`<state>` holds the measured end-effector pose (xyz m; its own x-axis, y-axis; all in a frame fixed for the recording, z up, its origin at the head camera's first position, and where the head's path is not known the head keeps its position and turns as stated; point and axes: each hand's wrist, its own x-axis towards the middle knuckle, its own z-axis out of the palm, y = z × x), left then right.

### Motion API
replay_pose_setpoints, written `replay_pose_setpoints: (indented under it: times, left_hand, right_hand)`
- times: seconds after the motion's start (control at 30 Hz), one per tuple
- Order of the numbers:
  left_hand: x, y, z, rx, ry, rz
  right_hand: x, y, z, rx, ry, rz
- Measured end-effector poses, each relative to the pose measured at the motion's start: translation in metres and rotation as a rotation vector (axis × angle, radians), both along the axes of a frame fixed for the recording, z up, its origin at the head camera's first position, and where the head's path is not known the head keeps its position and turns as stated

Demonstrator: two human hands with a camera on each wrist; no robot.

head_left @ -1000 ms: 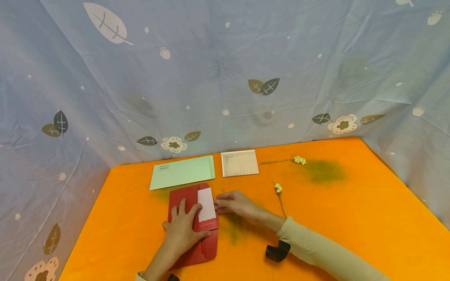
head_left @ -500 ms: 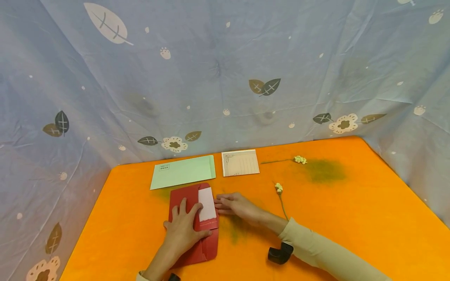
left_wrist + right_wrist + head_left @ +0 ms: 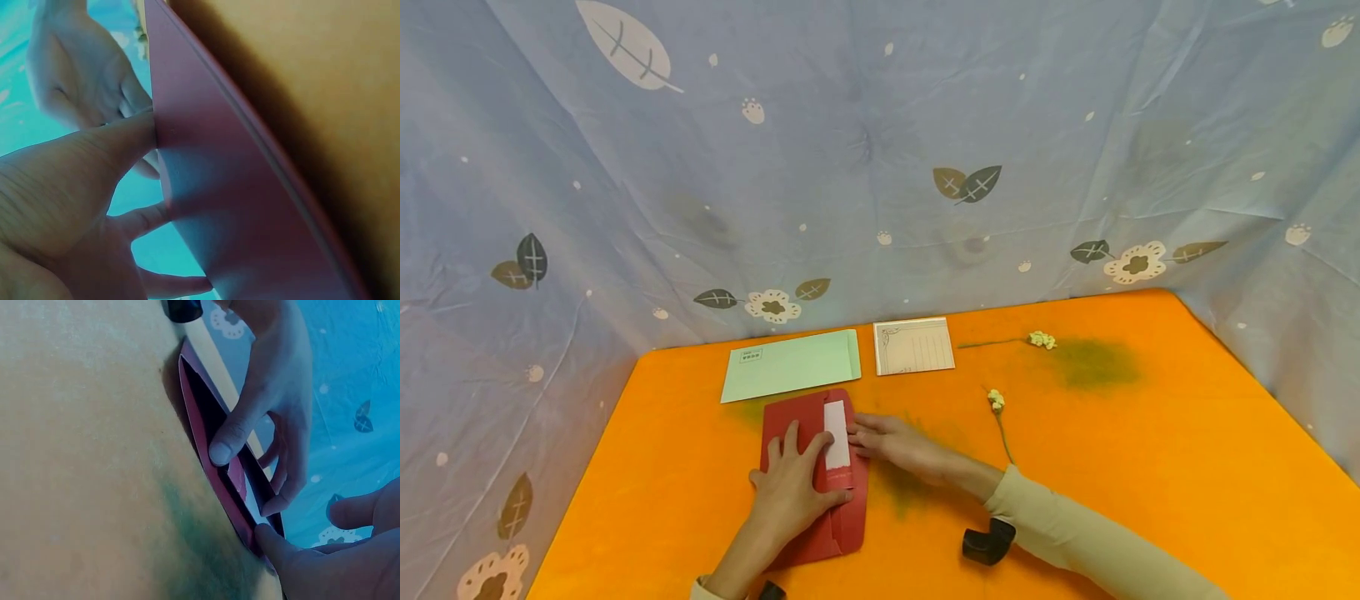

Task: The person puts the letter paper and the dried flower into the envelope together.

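One smooth red envelope [image 3: 793,410] lies under the left hand [image 3: 793,492], whose fingers are spread apart on it. One white card [image 3: 837,433] with a ragged-edged red band sits partly inside, touched by the extended fingers of the right hand [image 3: 906,450]. Beyond the hands lie one mint envelope [image 3: 792,365], one lined card [image 3: 914,347] and two pale flower sprigs [image 3: 1041,340].

A red envelope [image 3: 797,409] lies gaping, a white-and-red card [image 3: 838,452] seemingly partway inside.
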<state>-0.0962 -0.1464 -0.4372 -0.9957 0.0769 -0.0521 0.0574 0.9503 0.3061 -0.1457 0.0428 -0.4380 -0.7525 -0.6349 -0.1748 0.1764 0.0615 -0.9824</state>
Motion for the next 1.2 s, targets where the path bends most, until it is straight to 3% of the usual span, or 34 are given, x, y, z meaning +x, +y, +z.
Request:
replay_pose_setpoints:
  times: [0.47, 0.9, 1.2]
  left_hand:
    - [0.0, 0.001, -0.001, -0.014, 0.012, -0.014]
    - [0.0, 0.0, -0.003, -0.015, 0.014, -0.021]
    - [0.001, 0.0, -0.004, -0.022, 0.006, -0.02]
  right_hand:
    - [-0.003, -0.016, -0.004, 0.095, 0.057, -0.016]
    - [-0.012, -0.025, -0.012, 0.067, 0.085, -0.006]
    - [-0.011, -0.031, -0.011, 0.155, 0.188, 0.004]
